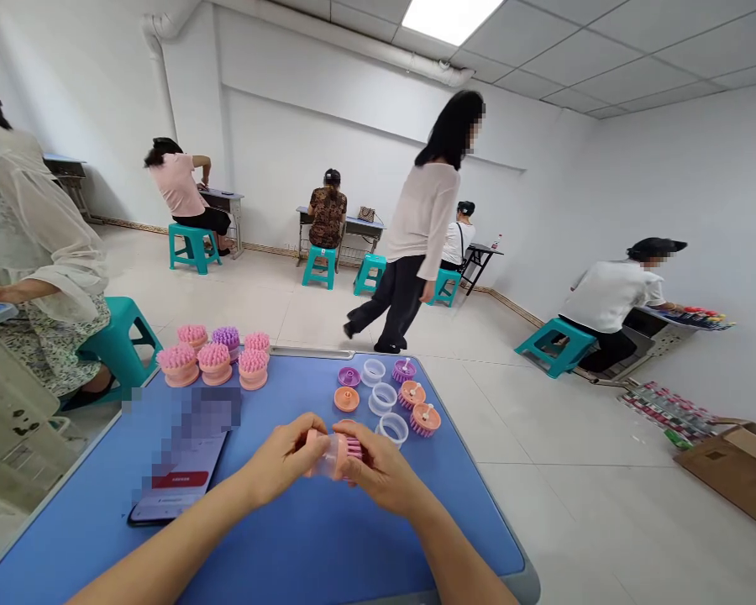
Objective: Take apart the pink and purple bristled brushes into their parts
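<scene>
One brush (333, 456) in hand, held above the tabletop (328, 538) near its middle, lying on its side: peach cap to the left, clear band between, pink bristles to the right. Left hand (288, 456): fingers clamped on the cap end. Right hand (383, 472): fingers clamped around the bristle end.

Far left of tabletop: six finished brushes (214, 365), bristles up, close together. Five pink, one purple.

Right side, loose parts in three rough columns. Caps (346, 399): one purple, one orange, plus an orange edge just above the right hand, mostly hidden; cannot tell if it is a third. Clear rings (383, 399): three, the nearest partly behind the right hand. Brush heads (425, 418): three, bristles down, each with a white stem on top; one purple, two orange with pink bristles.

One phone (182, 470), left of the left hand, screen lit, upper part blurred out.

Room: six other people. Five seated, one upright in mid-step (425, 193) beyond the tabletop. Teal stools (194, 245): six. One cardboard box (740, 470) on the floor at right, bottles (668, 412) beside it, too many and small to count.
</scene>
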Motion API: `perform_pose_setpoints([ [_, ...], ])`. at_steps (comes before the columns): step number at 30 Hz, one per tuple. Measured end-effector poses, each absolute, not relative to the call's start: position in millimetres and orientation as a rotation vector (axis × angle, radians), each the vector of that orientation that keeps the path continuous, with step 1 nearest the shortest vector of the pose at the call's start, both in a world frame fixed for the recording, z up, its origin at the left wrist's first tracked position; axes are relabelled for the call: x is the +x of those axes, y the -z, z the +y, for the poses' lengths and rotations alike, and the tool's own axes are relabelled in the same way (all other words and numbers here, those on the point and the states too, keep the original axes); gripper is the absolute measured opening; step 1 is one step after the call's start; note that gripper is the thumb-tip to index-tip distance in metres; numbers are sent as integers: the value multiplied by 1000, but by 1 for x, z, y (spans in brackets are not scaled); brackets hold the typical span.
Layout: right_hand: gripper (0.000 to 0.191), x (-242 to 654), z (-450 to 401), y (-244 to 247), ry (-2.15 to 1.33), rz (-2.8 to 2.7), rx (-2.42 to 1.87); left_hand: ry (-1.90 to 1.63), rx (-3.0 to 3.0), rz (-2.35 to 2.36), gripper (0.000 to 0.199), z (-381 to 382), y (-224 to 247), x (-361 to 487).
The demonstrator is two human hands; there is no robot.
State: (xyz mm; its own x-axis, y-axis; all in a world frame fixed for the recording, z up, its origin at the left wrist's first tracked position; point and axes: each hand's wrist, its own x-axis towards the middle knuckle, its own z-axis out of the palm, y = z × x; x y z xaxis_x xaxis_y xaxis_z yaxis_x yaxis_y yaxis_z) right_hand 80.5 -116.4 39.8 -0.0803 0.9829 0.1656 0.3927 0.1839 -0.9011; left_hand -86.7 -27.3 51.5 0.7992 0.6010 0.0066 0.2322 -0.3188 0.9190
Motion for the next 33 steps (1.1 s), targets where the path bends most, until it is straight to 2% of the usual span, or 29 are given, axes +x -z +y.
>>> perform_pose_setpoints([
  [2,37,79,-117,-43,-770,-1681,-1356,-434,1892,656,28,-27,-51,-86],
  [6,49,79,-119,-46,-560,-1761,-1293,-444,1805,692,30,-25,-51,-85],
  [10,60,80,-119,-42,-667,-1716,-1347,-450,1816,706,30,-24,-49,-85],
  [13,48,80,-118,-40,-768,-1696,-1417,-424,1860,696,30,-24,-46,-85],
  [16,38,78,-117,-43,-713,-1734,-1414,-402,1864,704,32,-24,-44,-85],
  [20,54,77,-119,-45,-582,-1794,-1371,-389,1810,746,32,-24,-43,-84],
  [23,60,78,-120,-43,-632,-1753,-1399,-397,1785,747,31,-25,-43,-84],
  [28,49,79,-119,-41,-727,-1708,-1454,-397,1764,740,31,-26,-42,-84],
  [33,50,79,-120,-41,-551,-1812,-1393,-390,1584,708,34,-26,-39,-82],
])
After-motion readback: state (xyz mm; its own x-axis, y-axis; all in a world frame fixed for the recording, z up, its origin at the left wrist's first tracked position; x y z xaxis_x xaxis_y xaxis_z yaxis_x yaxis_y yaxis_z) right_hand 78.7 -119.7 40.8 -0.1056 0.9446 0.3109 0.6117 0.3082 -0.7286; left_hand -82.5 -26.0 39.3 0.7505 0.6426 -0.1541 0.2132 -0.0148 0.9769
